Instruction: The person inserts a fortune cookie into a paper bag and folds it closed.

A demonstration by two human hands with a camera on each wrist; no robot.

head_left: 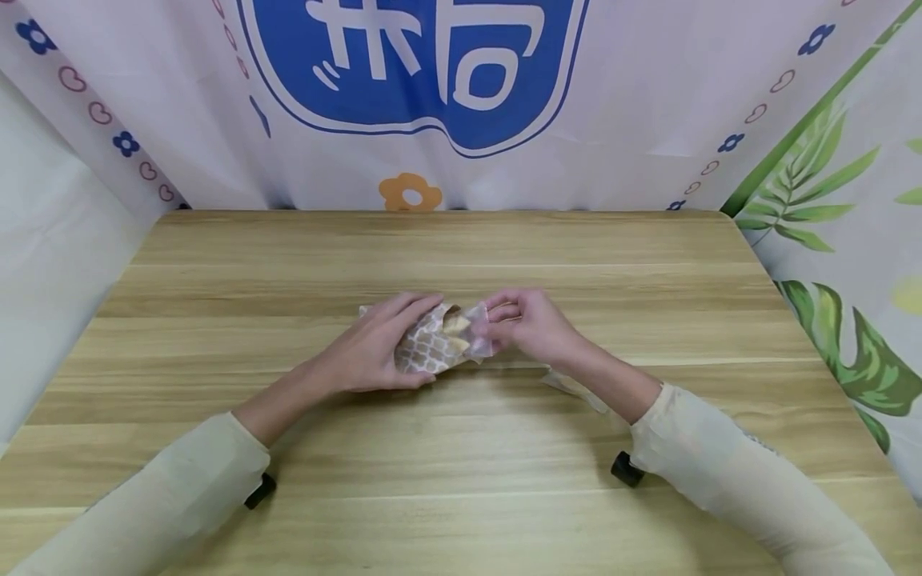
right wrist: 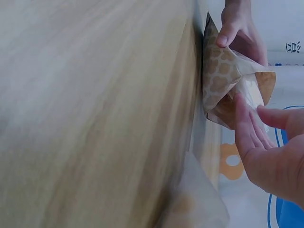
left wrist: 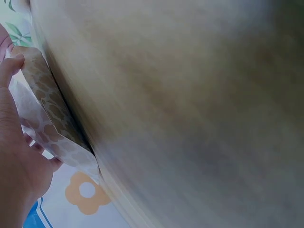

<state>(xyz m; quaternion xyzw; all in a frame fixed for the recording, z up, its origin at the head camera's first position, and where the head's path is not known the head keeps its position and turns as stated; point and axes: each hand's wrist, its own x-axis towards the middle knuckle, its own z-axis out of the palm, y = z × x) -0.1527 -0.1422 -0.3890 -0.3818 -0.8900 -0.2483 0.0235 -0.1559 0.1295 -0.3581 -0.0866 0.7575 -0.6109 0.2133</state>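
A paper pouch (head_left: 425, 344) with a brown-and-white lattice pattern lies near the middle of the table. My left hand (head_left: 382, 344) grips it, fingers over the far side and thumb along the near side. The pouch's right end gapes, showing a tan inside, and a clear plastic wrapper (head_left: 477, 330) sticks out of that mouth. With thumb and fingertips my right hand (head_left: 529, 324) pinches the wrapper at the opening. In the right wrist view the wrapper (right wrist: 247, 90) runs from between those fingers into the pouch (right wrist: 219, 71). What sits deeper in the pouch is hidden.
A loose piece of see-through film (head_left: 572, 386) lies on the wooden table (head_left: 446, 464) beneath my right forearm. Black devices (head_left: 627, 470) sit at both sleeve cuffs. A printed cloth (head_left: 324, 168) hangs along the table's back edge.
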